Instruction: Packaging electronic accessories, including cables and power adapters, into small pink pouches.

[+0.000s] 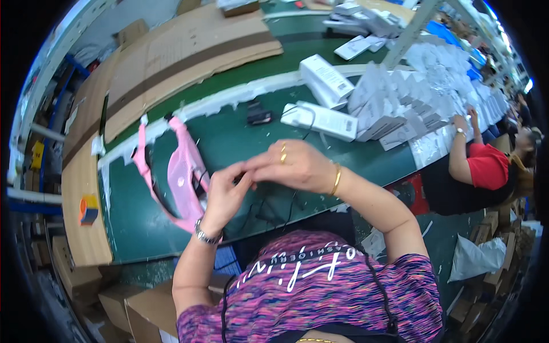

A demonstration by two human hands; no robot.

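Observation:
My left hand (222, 194) and my right hand (297, 167) meet over the green table, fingertips pinched together. Whatever they hold, if anything, is too small or hidden to make out. To the left of my left hand lies a pink mesh belt (184, 163) with pink straps, and some dark cord shows at its edge. Thin black cables (266, 216) lie on the table just below my hands. Beyond my fingers sits a small black object (259, 113), its kind unclear. A white box (323, 121) rests past my right hand, with a dark cable looped over its left end.
More white boxes (400, 103) are stacked to the right, where a co-worker in a red top (487, 166) reaches among them. Flat cardboard (189, 51) covers the far left. An orange and blue tape roll (88, 210) stands at the left edge. A metal post (413, 33) rises behind the boxes.

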